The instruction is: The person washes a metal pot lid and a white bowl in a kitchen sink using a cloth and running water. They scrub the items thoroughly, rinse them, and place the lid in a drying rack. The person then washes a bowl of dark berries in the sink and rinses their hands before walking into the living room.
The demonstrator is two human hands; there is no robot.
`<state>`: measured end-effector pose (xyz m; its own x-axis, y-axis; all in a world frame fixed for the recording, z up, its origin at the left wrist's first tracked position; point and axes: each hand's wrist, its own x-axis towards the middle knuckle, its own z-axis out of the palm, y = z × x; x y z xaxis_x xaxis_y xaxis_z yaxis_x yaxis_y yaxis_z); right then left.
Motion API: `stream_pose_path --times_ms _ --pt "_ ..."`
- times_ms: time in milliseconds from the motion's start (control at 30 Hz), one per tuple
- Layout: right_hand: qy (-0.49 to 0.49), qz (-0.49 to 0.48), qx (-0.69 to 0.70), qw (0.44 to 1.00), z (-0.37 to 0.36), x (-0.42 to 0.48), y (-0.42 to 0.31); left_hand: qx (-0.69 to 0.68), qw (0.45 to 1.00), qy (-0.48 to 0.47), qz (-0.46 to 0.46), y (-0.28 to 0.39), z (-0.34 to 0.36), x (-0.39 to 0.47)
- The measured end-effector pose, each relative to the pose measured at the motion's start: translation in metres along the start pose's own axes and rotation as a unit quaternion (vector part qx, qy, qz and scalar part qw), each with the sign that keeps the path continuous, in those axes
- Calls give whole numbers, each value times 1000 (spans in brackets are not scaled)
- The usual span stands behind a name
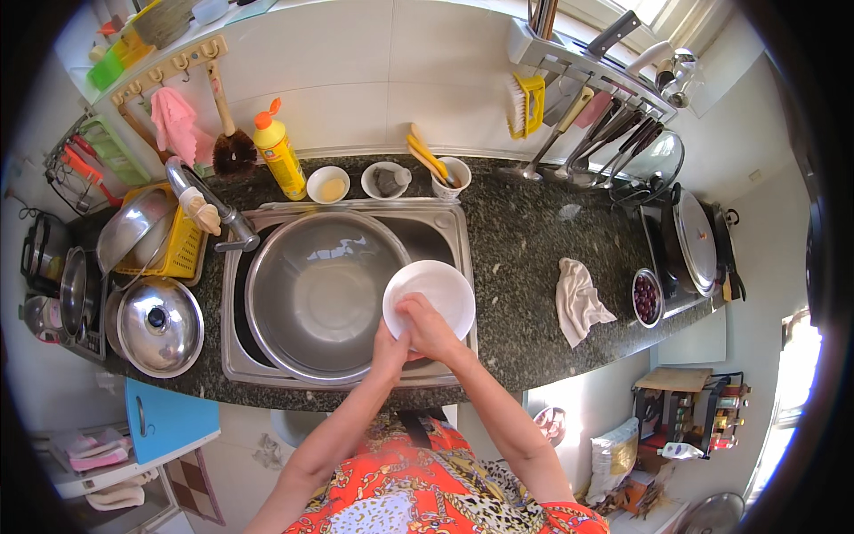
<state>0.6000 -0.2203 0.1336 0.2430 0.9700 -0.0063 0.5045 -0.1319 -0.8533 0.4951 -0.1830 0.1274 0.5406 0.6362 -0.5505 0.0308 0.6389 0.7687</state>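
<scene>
A white bowl [444,287] is held over the right side of the sink, its inside facing up. My left hand [388,350] grips its near left rim from outside. The fingers of my right hand [427,327] reach into the bowl and touch its inner wall; whether they hold anything there is hidden. Beneath and to the left, a large steel basin [320,294] with clear liquid in it fills most of the stainless-steel sink [460,230]. The curved faucet [230,223], with a cloth tied around its spout, stands at the sink's back left.
Behind the sink stand a yellow detergent bottle [279,157], two small bowls [328,185] and a cup [460,175] holding yellow-handled tools. Right on the granite counter [517,287] lie a crumpled cloth [579,304] and a bowl of dark red fruit [646,299]. A domed steel lid [160,334] sits left.
</scene>
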Motion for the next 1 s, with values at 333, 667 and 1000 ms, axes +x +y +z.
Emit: stream_pose_path --times_ms 333,667,1000 --pt "117 -79 -42 989 -3 9 -7 -25 999 -20 12 10 3 2" --pt "106 -66 -8 992 -7 11 -10 -16 999 0 33 9 8 6" --pt "43 -46 -45 997 -17 9 -4 13 1000 -8 22 12 8 7"
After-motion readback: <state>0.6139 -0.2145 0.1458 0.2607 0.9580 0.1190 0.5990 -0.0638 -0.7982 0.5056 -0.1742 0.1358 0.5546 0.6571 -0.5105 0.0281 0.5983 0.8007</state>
